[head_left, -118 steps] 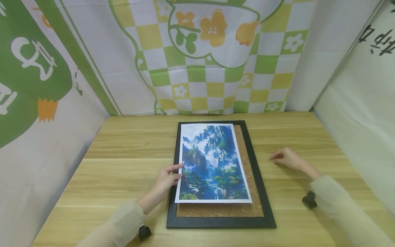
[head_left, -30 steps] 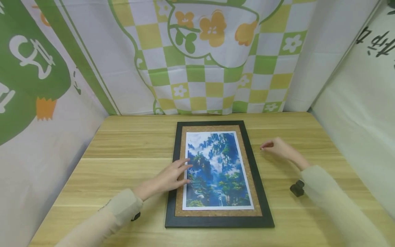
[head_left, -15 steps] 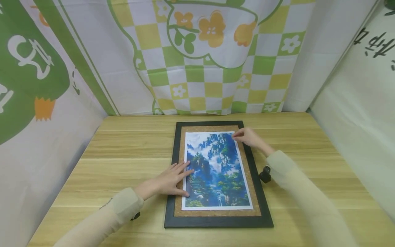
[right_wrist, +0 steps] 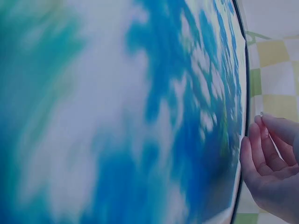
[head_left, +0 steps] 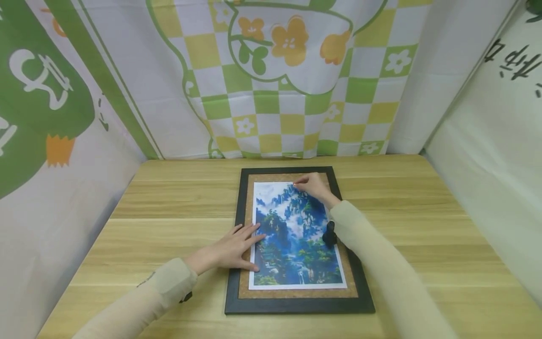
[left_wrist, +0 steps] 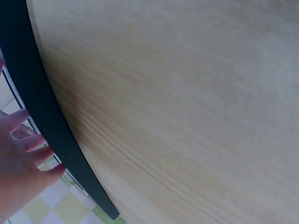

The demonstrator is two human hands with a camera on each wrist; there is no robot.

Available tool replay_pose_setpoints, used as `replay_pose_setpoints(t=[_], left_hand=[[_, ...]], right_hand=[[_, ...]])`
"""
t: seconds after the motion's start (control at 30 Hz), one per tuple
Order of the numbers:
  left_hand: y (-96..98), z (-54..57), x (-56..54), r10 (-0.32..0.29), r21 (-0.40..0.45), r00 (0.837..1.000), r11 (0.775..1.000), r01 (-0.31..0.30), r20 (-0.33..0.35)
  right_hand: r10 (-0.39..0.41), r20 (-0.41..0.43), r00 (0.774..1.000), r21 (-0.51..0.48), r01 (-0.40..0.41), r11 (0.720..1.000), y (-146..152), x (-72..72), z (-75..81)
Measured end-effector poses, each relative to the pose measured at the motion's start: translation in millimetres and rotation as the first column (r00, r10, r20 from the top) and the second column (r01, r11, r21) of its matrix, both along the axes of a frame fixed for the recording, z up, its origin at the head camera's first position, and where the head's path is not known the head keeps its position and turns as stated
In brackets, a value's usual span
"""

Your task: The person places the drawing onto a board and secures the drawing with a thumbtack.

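A landscape print of blue mountains and mist, with white borders, lies on a cork board in a black frame. My left hand rests with spread fingers on the print's left edge and the frame's left side. Over the print's top edge, right of its middle, is my right hand, thumb and forefinger together. Between those fingertips it pinches a tiny shiny pin-like piece, most of it hidden by the fingers. In the left wrist view the left fingers reach over the frame's dark side.
The framed board lies on a light wood-grain table. A green and yellow checkered curtain hangs behind the table's back edge. Printed white cloth encloses the right side, and another printed sheet the left.
My right hand has come from the table on the right, past the print's top right corner, leftward along its top edge. Earlier the left hand lowered the print and shifted it; now it lies flat.
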State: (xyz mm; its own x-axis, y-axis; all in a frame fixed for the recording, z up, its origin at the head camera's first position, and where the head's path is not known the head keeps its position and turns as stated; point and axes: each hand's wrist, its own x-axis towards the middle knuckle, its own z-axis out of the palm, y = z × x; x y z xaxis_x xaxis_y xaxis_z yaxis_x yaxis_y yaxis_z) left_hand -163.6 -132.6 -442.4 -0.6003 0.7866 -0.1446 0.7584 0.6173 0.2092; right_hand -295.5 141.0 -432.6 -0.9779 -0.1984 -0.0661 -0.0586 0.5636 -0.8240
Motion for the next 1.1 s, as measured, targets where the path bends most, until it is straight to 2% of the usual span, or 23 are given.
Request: replay_pose_setpoints(t=[0.2, 0.53, 0.9, 1.1], left_hand=[[1.2, 0.2, -0.4, 0.003, 0.007, 1.0, 1.0, -0.003, -0.011], [-0.9, -4.0, -0.9, 0.007, -0.006, 1.0, 1.0, -0.007, -0.014], [-0.5, -2.8, -1.1, 0.007, -0.015, 1.0, 1.0, -0.008, -0.01], [-1.0, -3.1, -1.2, 0.006, -0.016, 1.0, 1.0, -0.007, -0.014]], right_hand=[[-0.12, 0.048, 0.992, 0.0, 0.12, 0.993, -10.2, -6.7, -7.0], [-0.182, 0.045, 0.982, -0.043, 0.184, 0.982, -25.0, -15.0, -15.2], [-0.197, 0.027, 0.98, -0.027, 0.198, 0.98, -34.5, -18.0, -17.7], [-0.175, 0.048, 0.983, -0.013, 0.176, 0.984, -33.4, -19.5, -17.4]])
